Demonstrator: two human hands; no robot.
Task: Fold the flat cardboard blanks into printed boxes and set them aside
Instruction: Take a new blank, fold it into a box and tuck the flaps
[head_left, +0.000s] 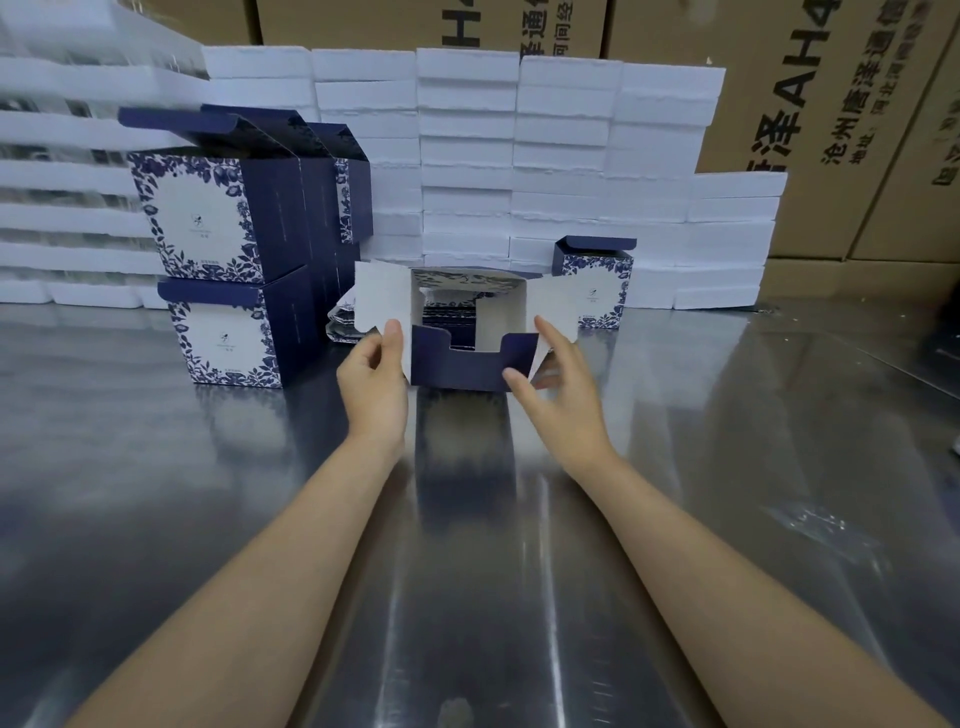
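A half-folded navy and white box (457, 364) is held open-end toward me over the steel table. My left hand (375, 371) pinches its white left flap. My right hand (550, 371) holds the right flap, thumb on the navy front panel. Behind it lies a pile of flat printed blanks (343, 322). Folded blue-floral boxes (223, 280) are stacked at the left, and one more folded box (597, 283) stands at the right.
The reflective steel table (519, 545) stretches toward me. A wall of white foam blocks (519, 156) lines the back, with brown shipping cartons (831, 130) behind and to the right.
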